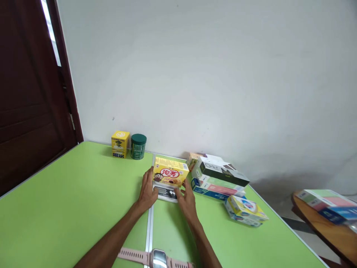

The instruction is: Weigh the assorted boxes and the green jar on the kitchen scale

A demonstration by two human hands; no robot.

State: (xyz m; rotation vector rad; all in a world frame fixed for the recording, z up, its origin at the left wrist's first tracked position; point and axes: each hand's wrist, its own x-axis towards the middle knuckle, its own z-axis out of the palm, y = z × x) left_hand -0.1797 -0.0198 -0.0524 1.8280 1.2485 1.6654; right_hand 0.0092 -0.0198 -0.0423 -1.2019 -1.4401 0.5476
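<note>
A yellow snack box sits on top of a small digital kitchen scale in the middle of the green table. My left hand holds the scale from the left, its thumb at the display and its fingers along the side by the box. From the right, my right hand has its thumb by the scale's buttons, with the other fingers round the edge near the box. The undersides of both grips are hidden. On the table in front, between my forearms, lies a pink-strapped smartwatch.
A yellow carton and a green lidded canister stand at the back left, by the wall. Stacked boxes are right of the scale, with a yellow-and-white box before them. A wooden stool bearing boxes stands at far right.
</note>
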